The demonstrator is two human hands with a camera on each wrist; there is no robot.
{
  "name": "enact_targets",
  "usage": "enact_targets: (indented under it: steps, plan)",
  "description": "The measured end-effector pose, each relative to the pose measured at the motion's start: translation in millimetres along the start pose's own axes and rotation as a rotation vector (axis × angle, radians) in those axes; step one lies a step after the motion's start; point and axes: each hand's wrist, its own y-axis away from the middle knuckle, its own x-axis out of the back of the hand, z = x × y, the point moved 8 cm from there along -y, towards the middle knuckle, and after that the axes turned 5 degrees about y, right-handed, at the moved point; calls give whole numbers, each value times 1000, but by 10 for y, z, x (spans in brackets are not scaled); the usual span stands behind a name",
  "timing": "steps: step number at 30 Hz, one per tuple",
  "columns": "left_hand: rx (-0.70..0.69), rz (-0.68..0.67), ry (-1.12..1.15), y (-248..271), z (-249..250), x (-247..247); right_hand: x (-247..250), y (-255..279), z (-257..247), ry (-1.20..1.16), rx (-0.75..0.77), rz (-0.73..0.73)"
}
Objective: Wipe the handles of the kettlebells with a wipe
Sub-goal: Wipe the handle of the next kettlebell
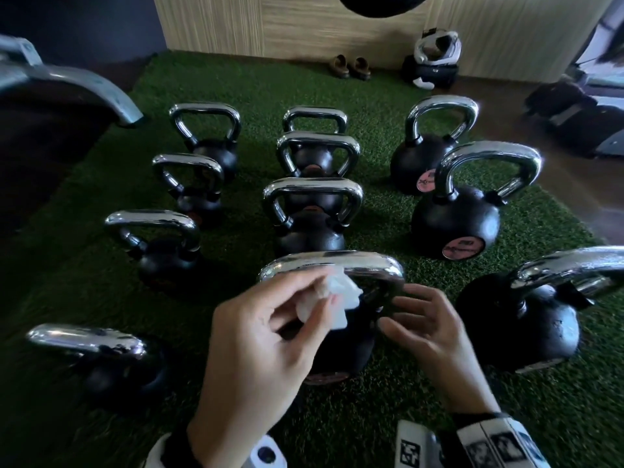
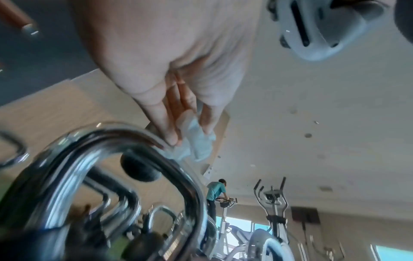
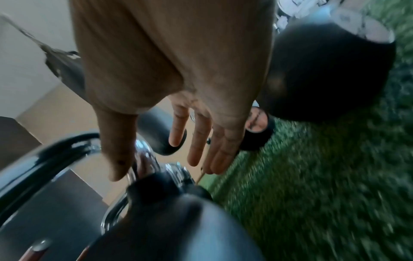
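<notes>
Several black kettlebells with chrome handles stand in rows on green turf. The nearest middle kettlebell (image 1: 341, 346) has its chrome handle (image 1: 368, 261) just beyond my hands. My left hand (image 1: 270, 332) pinches a crumpled white wipe (image 1: 332, 298) between thumb and fingers, right at the near side of that handle. In the left wrist view the wipe (image 2: 196, 141) hangs beside the chrome handle (image 2: 125, 141). My right hand (image 1: 422, 325) hovers with fingers loosely spread by the handle's right leg and holds nothing. The right wrist view shows its fingers (image 3: 196, 141) straight above the handle's base (image 3: 147, 159).
More kettlebells flank the near one: one at the left (image 1: 101, 359), one at the right (image 1: 526, 319), others in rows behind. A pair of shoes (image 1: 349, 66) and a bag (image 1: 432, 62) lie by the far wall. Gym machines stand at both sides.
</notes>
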Motion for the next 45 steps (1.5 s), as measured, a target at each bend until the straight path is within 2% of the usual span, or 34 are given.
enact_targets:
  steps: [2, 4, 8, 11, 16, 20, 22, 26, 28, 31, 34, 37, 40, 45]
  plan:
    - [-212, 55, -242, -118, 165, 8, -291, -78, 111, -50, -25, -88]
    - [-307, 42, -379, -259, 169, -65, -467, -137, 129, -27, 3, -92]
    - [-332, -107, -483, -469, 47, -294, -532, -161, 163, 17, 27, -56]
    - [-340, -150, -483, -515, 4, -249, -518, -145, 167, 45, 43, -53]
    - [-319, 5, -481, -419, -106, 235, -520, -145, 171, 39, 51, -41]
    - [-382, 28, -455, -318, -140, 119, -534, -135, 194, 12, 55, -31]
    - [-333, 111, -354, -270, -258, 214, -535, -138, 203, -5, 54, -32]
    - [-74, 325, -2, -55, -702, 491, -541, -126, 183, -33, 68, -37]
    - [-26, 396, 68, 39, -795, 527, -541, -116, 166, -45, 75, -26]
    - [-17, 420, 108, 98, -893, 521, -535, -139, 212, -45, 73, -17]
    - [173, 469, 243, 194, -1233, 536, -539, -141, 217, -48, 75, -6]
    - [323, 436, 225, 392, -1499, 440, -533, -150, 199, -106, 81, -4]
    - [344, 426, 191, 515, -1566, 357, -518, -210, 206, -136, 70, -40]
    - [269, 471, 171, 511, -1471, 347, -489, -205, 135, -78, 103, -63]
